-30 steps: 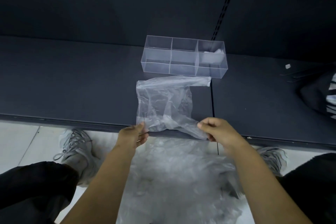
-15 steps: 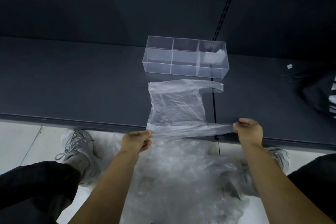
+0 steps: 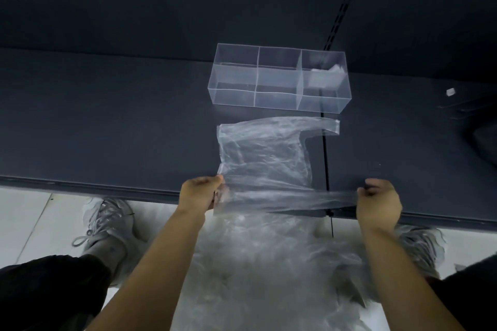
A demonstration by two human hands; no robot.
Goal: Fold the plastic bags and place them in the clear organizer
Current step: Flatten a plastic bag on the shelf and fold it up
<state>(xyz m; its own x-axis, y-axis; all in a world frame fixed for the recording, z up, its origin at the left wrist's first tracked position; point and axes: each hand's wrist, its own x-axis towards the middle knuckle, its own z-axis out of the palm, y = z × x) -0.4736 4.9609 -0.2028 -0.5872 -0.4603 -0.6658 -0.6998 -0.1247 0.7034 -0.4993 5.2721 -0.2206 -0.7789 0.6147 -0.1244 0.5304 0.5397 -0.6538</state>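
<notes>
Nearest the camera, a loose pile of clear plastic bags (image 3: 269, 271) is lying on the pale tiled floor (image 3: 27, 223) between 2 grey laced shoes, 1 at the left (image 3: 105, 226) and 1 at the right (image 3: 419, 247). Just above the pile, 2 bare hands are reaching to the front edge of the dark surface (image 3: 107, 121). The left hand (image 3: 200, 193) is pinching the near left corner of 1 clear plastic bag (image 3: 263, 153), with its fingers curled around the film. The right hand (image 3: 377, 204) is closing in a fist on the end of the bag's near handle, which is stretching taut between the 2 hands along the surface's edge. The rest of the bag is lying flat on the surface beyond the hands, with its far handle pointing right. Just beyond the bag, apart from it, 1 clear organizer (image 3: 279, 80) is standing on the surface; 2 dividers are splitting it into 3 sections side by side. 1 folded bag (image 3: 325, 76) is sitting in the right section. Far to the right, 1 small white scrap (image 3: 450, 92) is lying on the surface. Behind everything, a dark back wall (image 3: 134, 2) is rising, with 1 slotted upright (image 3: 344, 2) running down it.
</notes>
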